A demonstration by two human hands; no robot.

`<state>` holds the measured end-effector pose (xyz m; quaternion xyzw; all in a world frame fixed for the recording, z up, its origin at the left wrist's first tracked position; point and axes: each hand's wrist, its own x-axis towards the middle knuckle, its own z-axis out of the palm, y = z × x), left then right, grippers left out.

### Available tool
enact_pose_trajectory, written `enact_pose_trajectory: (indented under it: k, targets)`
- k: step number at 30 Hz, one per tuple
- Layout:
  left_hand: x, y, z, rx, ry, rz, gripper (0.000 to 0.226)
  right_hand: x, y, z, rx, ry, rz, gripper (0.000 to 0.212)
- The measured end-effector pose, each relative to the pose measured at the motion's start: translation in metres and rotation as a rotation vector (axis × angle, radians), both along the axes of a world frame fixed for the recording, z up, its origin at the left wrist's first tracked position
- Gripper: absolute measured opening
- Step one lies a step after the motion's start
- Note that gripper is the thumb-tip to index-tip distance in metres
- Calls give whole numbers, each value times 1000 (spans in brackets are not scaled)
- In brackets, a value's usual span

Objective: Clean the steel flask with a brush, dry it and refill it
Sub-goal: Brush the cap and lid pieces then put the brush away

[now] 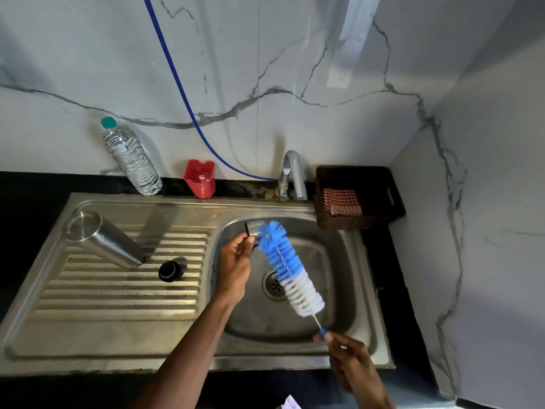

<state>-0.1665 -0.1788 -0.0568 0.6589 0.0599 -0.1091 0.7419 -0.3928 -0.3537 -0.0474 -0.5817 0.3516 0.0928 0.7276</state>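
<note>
Gently: your left hand [236, 265] pinches the cap [253, 226] above the drain [272, 287], and your right hand [351, 360] grips the brush [283, 261] by its tip; hard scrubbing could flick the cap loose.

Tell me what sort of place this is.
Probably a home kitchen washing-up corner: a stainless steel sink with ribbed drainboard, a curved chrome tap, and a dark woven basket holding a red checked cloth.
</note>
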Motion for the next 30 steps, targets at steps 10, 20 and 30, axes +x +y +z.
enact_pose_trajectory:
  k: [10, 20, 30]
  targets:
    - [2, -7, 6, -397, 313, 31, 25, 31, 9, 4, 110, -32, -47, 24]
    - [2, -9, 11, -503, 424, 57, 29, 31, 10, 7, 12, -31, -22, 25]
    - [25, 29, -5, -88, 76, -67, 57, -1, -12, 24, -292, -104, 17, 52]
